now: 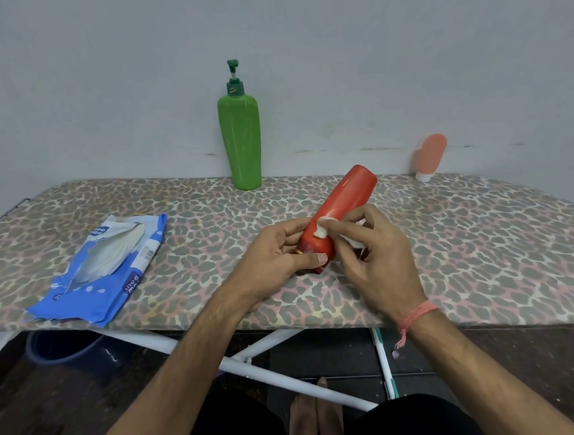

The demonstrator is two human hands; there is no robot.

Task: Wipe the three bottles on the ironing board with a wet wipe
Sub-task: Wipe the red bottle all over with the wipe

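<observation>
Room: pale grey wall (pixel 121 81) behind, scuffed a bit near the board line, dark floor (pixel 28 403) below.
Surface: ironing board (pixel 473 240) with a leopard-spot cover, white crossed legs (pixel 261 369) showing under it.
Left hand: your left hand (pixel 271 259) is curled round the lower end of the red bottle (pixel 341 209), thumb across the front, fingers behind it.
Right hand: your right hand (pixel 375 253) pinches a bunched white wet wipe (pixel 324 226) and presses it on the bottle's side, just above your left thumb. Pink thread band (pixel 415 316) on that wrist.
Red bottle: tilted, far end pointing up and away to the right, held just over the middle of the board.
Other bottles: green pump bottle (pixel 241 137) upright at the back edge by the wall; small pink tube (pixel 429 155) standing on its white cap, far right at the back.
Writing: blue wipes pack (pixel 108 269) lies flat on your left, flap open. It reads "mee mee" as far as I can make out; the rest is too small.
Under the board: dark blue bucket (pixel 63 346) on the left, your bare feet (pixel 314 413) lower middle.
</observation>
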